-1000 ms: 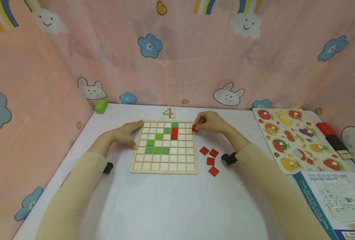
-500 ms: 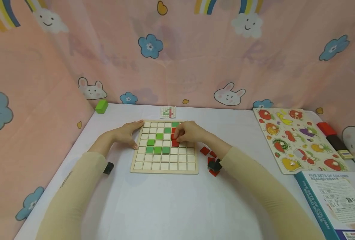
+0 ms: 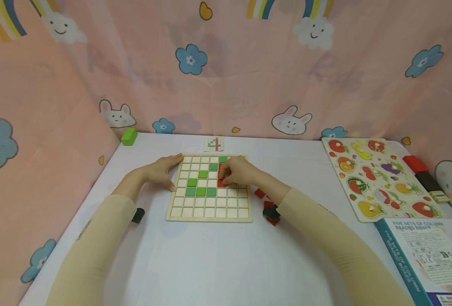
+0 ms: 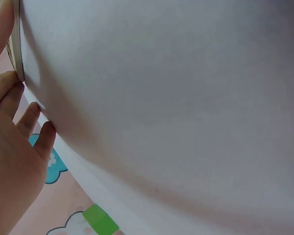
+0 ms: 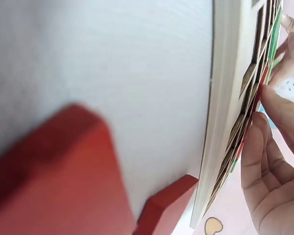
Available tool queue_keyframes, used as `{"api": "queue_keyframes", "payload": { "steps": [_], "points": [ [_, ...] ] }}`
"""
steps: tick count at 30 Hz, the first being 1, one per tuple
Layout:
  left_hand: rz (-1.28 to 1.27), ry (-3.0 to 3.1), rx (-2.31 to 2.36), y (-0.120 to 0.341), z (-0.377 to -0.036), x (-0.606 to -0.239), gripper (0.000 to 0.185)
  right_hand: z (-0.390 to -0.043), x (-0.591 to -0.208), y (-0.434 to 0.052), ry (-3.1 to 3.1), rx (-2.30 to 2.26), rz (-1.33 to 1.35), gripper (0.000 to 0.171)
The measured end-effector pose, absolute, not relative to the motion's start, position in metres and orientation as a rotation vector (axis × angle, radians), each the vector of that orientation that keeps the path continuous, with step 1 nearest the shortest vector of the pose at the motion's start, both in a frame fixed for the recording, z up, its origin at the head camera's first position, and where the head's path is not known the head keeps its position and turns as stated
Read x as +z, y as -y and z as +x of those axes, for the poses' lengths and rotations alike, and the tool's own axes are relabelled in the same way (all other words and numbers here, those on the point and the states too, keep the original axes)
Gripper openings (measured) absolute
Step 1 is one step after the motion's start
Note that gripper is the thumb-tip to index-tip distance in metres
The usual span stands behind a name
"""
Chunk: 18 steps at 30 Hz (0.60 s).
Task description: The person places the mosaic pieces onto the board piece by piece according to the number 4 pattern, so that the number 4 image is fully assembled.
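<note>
My left hand (image 3: 159, 172) rests against the left edge of the wooden grid board (image 3: 209, 219), thumb and fingers spread apart. In the left wrist view, its fingertips touch the board's edge. Over the board, my right hand (image 3: 241, 171) pinches a red square tile (image 3: 221, 183) between thumb and forefinger, low at a cell in the red column. Part of that column lies hidden behind the fingers. Several green tiles (image 3: 203, 174) sit in cells to the left. Loose red tiles (image 3: 259, 193) lie right of the board, partly covered by the right wrist's black camera (image 3: 272, 212).
A small pattern card (image 3: 213, 143) lies behind the board, and a green block (image 3: 129, 136) stands at the back left. To the right are a fruit puzzle board (image 3: 379, 178), a red-and-black block (image 3: 421, 172) and a printed box (image 3: 432, 255).
My right hand has carried the red tile left from the board's right edge to the cell under the other red ones, then shifted only slightly. The left hand has stayed put.
</note>
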<state>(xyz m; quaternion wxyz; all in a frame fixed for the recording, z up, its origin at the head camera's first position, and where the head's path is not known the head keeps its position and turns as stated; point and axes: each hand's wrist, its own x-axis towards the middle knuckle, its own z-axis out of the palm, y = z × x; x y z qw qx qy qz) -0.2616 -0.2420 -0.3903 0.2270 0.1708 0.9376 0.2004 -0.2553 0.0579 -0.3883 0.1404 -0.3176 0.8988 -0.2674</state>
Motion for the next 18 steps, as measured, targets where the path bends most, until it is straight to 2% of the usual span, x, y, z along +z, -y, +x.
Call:
{"api": "queue_keyframes", "payload": {
  "steps": [6,12,18],
  "points": [
    [0.478,-2.584,0.545,0.241,-0.262,-0.392,0.113,-0.256,-0.384,-0.07,-2.595,-0.753,-0.921,0.005],
    [0.49,-2.582,0.546,0.241,-0.262,-0.391,0.113,-0.266,-0.379,-0.108,-2.529,-0.748,-0.858,0.002],
    [0.512,-2.585,0.551,0.243,-0.262,-0.39,0.114,-0.27,-0.382,-0.147,-2.366,-0.707,-0.759,0.012]
  ]
}}
